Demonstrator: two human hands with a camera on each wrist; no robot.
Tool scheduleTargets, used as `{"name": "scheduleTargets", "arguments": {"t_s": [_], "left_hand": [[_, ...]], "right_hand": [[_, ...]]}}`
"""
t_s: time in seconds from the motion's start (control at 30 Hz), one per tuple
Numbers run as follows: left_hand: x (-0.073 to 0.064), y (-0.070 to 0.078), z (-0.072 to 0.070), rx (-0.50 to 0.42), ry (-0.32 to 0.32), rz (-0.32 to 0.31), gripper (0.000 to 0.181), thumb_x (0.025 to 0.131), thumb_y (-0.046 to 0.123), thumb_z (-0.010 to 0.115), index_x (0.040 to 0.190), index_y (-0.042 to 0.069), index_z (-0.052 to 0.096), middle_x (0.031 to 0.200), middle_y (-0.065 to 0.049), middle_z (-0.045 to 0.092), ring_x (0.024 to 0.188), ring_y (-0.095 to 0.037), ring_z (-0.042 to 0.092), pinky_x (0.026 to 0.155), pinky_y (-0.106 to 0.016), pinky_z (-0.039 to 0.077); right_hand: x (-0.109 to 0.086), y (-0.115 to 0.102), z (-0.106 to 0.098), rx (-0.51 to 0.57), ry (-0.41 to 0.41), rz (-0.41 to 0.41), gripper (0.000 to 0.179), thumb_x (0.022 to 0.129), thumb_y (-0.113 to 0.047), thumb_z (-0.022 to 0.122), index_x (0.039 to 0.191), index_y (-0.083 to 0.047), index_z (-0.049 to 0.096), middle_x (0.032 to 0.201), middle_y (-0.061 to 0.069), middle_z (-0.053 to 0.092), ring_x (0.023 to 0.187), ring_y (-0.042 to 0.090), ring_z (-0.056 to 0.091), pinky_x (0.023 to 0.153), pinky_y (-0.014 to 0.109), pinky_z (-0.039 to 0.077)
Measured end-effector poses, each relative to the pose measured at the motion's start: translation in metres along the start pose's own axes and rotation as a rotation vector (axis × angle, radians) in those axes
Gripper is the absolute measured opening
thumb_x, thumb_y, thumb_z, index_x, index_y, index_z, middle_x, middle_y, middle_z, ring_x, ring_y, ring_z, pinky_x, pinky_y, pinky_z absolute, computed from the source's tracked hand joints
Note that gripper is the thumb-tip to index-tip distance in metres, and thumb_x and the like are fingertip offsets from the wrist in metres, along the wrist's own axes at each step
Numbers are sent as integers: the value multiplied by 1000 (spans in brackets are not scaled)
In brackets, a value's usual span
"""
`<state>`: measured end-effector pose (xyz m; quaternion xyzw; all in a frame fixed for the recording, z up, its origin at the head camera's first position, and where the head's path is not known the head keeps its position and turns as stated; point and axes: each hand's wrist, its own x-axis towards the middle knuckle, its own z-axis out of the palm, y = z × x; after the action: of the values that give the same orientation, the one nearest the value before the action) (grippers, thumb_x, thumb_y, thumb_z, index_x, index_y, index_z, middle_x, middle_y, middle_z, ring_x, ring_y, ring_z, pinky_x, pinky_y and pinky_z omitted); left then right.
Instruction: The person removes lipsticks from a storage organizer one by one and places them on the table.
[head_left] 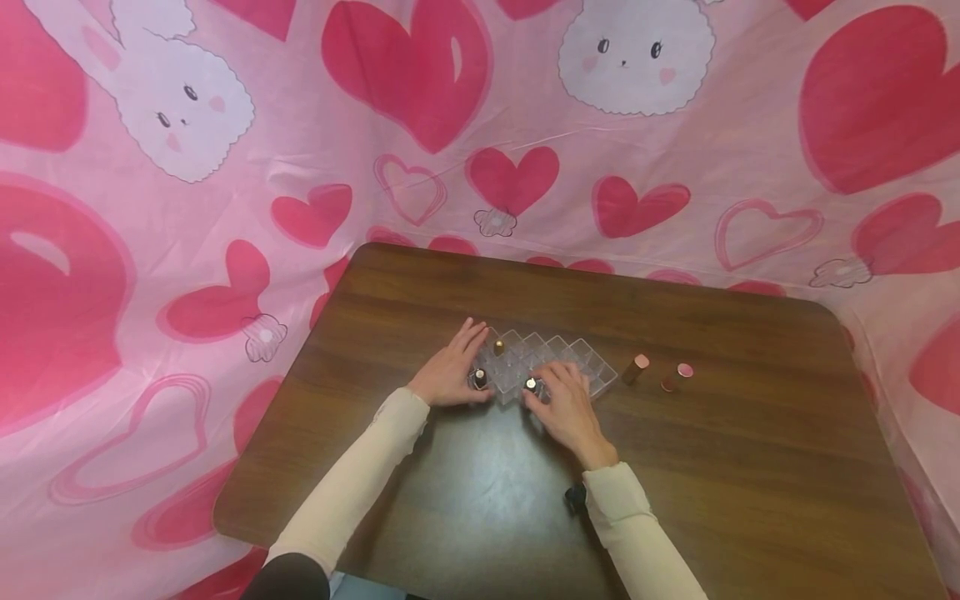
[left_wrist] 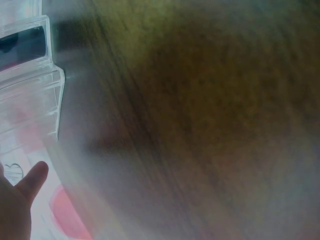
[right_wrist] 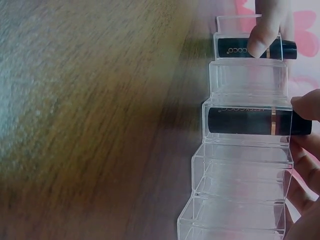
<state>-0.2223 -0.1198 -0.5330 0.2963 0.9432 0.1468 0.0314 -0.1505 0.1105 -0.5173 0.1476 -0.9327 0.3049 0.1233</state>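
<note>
A clear stepped lipstick organizer (head_left: 592,358) stands on the table, with a gold-topped lipstick (head_left: 498,346) in its far left part. My right hand (head_left: 566,408) pinches the top of a black lipstick (right_wrist: 240,121) between thumb and fingers; its lower part is inside a front compartment. At the organizer's left end, my left hand (head_left: 450,371) has its fingers stretched along the far side and its thumb straight at the front. Close to that thumb, another black lipstick (head_left: 479,379) sits in a front compartment. In the left wrist view only the left thumb (left_wrist: 35,182) shows, beside the organizer (left_wrist: 30,112).
To the right of the organizer, two upright lipsticks with pink ends, one (head_left: 637,367) beside the other (head_left: 678,377), stand on the brown wooden table (head_left: 720,483). Pink heart-patterned cloth (head_left: 517,125) hangs behind the table. A small black device (head_left: 575,497) is at the right wrist.
</note>
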Motion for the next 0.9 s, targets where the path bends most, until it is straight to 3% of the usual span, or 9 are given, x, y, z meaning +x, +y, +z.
{"name": "scheduleTargets", "arguments": {"t_s": [0.73, 0.9], "left_hand": [[0, 0, 0, -10, 2, 0, 109, 64, 65, 61, 145, 19, 4, 152, 5, 0, 138, -12, -11, 106, -39, 29], [1, -1, 1, -7, 8, 9, 110, 64, 65, 61, 145, 19, 3, 152, 1, 4, 138, -12, -12, 105, -40, 30]], "right_hand": [[1, 1, -1, 33, 65, -20, 23, 75, -27, 68, 92, -12, 65, 93, 3, 65, 95, 21, 48, 78, 38, 31], [1, 1, -2, 38, 66, -16, 23, 75, -27, 68, 92, -12, 65, 92, 3, 65, 94, 21, 49, 76, 38, 31]]}}
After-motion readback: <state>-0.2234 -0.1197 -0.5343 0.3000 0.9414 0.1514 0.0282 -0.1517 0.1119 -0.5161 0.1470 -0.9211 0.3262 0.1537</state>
